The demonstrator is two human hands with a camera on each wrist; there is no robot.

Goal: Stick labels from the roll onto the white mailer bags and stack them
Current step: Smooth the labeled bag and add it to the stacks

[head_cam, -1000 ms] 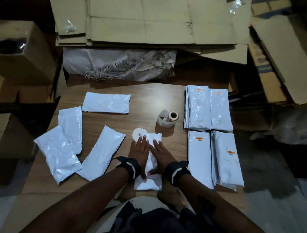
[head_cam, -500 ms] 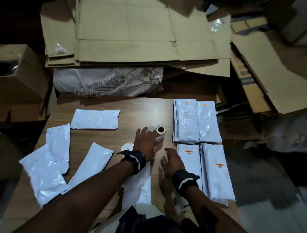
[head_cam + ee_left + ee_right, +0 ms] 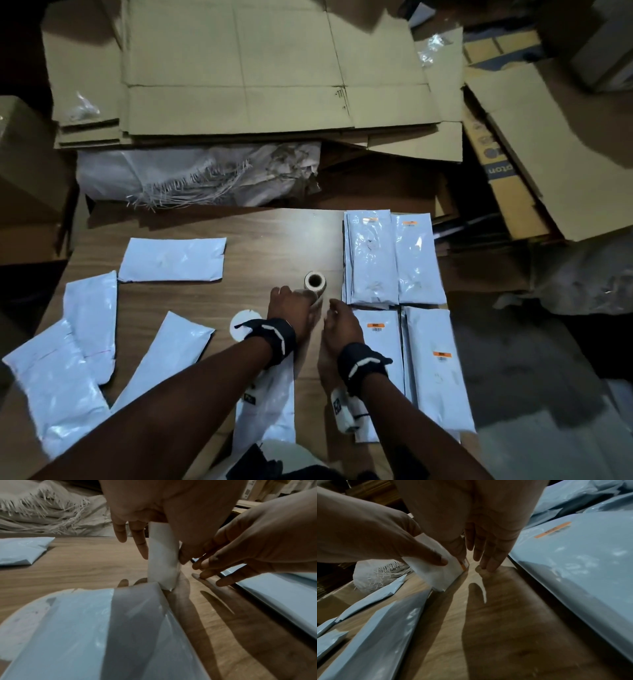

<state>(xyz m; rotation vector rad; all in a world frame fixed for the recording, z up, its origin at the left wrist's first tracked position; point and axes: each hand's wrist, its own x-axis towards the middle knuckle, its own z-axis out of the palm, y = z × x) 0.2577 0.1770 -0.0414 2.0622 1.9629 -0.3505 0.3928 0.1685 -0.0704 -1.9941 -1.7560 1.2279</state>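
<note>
The label roll (image 3: 315,281) stands on end mid-table. My left hand (image 3: 301,298) pinches its loose white backing strip (image 3: 163,572) between thumb and fingers; the left wrist view shows the strip hanging down to the table. An orange label edge (image 3: 463,564) shows on the strip in the right wrist view. My right hand (image 3: 337,313) is just right of the strip, fingers (image 3: 488,565) straight and tips on the wood. A plain white mailer bag (image 3: 270,404) lies under my left forearm. Labelled mailers (image 3: 373,260) (image 3: 435,370) lie in stacks on the right.
Several unlabelled mailers (image 3: 171,260) (image 3: 51,387) are spread over the left of the wooden table (image 3: 274,240). A white paper disc (image 3: 239,322) lies beside my left wrist. A frayed woven sack (image 3: 191,174) and flattened cardboard (image 3: 274,68) lie beyond the far edge.
Both hands have left the mailer in front of me and moved forward to the roll. The left hand has taken hold of the loose strip; the right came up beside it.
</note>
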